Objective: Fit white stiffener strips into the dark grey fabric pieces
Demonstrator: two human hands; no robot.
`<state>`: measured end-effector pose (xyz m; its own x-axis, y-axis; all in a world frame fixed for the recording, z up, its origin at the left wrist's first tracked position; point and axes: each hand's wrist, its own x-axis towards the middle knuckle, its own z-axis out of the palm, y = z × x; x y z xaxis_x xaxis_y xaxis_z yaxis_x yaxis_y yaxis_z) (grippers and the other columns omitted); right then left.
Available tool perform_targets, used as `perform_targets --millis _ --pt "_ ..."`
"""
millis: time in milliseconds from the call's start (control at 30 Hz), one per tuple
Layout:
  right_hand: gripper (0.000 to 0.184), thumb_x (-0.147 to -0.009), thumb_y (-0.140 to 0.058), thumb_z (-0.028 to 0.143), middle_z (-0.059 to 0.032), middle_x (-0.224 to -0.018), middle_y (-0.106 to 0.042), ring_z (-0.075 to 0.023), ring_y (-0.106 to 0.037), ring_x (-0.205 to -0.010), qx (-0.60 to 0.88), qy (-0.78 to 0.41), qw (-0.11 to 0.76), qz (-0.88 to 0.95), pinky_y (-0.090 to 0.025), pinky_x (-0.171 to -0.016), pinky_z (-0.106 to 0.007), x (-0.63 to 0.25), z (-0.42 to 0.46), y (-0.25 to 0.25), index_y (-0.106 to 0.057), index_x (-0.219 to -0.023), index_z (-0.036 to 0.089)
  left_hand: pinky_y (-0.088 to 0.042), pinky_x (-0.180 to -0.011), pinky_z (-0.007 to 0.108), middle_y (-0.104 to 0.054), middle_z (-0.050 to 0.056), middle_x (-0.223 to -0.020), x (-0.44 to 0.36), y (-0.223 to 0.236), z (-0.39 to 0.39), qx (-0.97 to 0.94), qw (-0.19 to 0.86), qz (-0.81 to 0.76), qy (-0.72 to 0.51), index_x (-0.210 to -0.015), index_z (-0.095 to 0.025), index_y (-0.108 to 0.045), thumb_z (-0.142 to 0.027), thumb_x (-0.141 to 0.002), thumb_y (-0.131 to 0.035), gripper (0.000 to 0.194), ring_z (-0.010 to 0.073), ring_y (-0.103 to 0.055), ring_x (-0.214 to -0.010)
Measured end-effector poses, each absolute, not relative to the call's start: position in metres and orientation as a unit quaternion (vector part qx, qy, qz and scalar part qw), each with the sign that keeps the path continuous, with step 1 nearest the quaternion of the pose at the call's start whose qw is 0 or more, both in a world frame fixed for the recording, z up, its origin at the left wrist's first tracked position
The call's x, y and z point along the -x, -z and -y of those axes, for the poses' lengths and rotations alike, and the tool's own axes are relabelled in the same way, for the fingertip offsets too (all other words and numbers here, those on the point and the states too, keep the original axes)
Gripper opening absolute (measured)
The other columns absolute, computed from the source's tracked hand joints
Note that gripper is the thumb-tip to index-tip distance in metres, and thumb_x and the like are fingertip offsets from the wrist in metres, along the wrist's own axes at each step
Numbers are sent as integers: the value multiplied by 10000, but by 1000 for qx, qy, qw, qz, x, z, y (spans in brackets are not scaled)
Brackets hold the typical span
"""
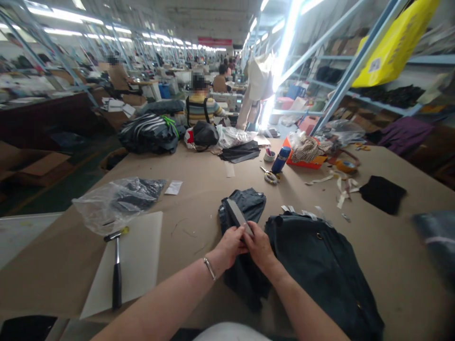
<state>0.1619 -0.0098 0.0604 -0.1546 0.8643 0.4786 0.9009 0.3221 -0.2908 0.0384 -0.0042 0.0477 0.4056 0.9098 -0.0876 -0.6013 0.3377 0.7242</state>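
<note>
left grip (pixel 230 244) and right grip (pixel 259 242) meet at the near end of a grey strip (pixel 235 211), both closed on it, thumbs on top; the fingers beneath are mostly hidden. the strip slants away from them over a dark cloth (pixel 253 201), which lies bunched near the middle of the counter (pixel 194 203), toward its near edge. the step in hand looks like handling or straightening the strip by its end; whether it is joined to the cloth, i cannot tell. as i judge it, the next move calls for a steady pinch with one grip while the other smooths along the strip, keeping the loose cloth from bunching under it.

just right of the cloth, reaching toward the near edge, lies a dark bag (pixel 320 279) with a zip and pale tabs along its top. left of the grips, by the near left corner, a hammer (pixel 117 279) rests with its handle on a white board (pixel 144 265), and clear plastic (pixel 94 206) lies by the left edge. toward the far edge are scissors (pixel 270 178), a blue can (pixel 280 160) and an orange box (pixel 309 162).
</note>
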Motion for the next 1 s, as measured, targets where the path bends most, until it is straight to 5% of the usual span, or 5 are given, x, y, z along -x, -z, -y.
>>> perform_targets --millis 167,300,467,733,1000 --pt "291 -915 -341 158 -112 -937 -619 -209 -614 -818 506 87 224 829 -498 -757 -320 -137 32 -58 -600 -1045 136 -480 -553 234 -613 -6 -723 -16 -50 21 -271 774 -229 -525 -978 -169 -554 -446 -736 -743 414 117 -586 -596" --pt "234 -914 -433 199 -93 -986 -609 -205 -603 -885 480 51 196 854 -495 -806 -323 -126 44 -74 -618 -1054 167 -489 -511 229 -620 3 -743 -3 -43 25 -267 768 -224 -537 -973 -162 -555 -311 -805 -665 250 112 -581 -579" --pt "390 -882 -499 369 -108 -1216 -554 -218 -568 -1062 502 -84 324 797 -505 -875 -337 -129 35 -83 -560 -1223 188 -484 -514 224 -623 14 -698 13 -44 32 -207 744 -273 -573 -869 -136 -571 -177 -828 -580 59 111 -581 -562" --pt "655 -753 -632 311 -137 -1359 -460 -272 -443 -1264 461 -58 382 799 -362 -1097 -449 -101 43 -71 -445 -1367 181 -521 -653 258 -705 93 -973 30 -59 54 -263 736 -217 -585 -1090 -151 -642 -340 -836 -637 317 177 -660 -784" --pt "428 -656 -765 301 -44 -891 -700 -207 -653 -811 449 -528 351 630 -512 -834 -365 -124 37 -90 -638 -1038 154 -496 -575 247 -704 83 -780 52 -49 60 -328 759 -162 -538 -987 -113 -702 -371 -640 -813 447 145 -608 -595"
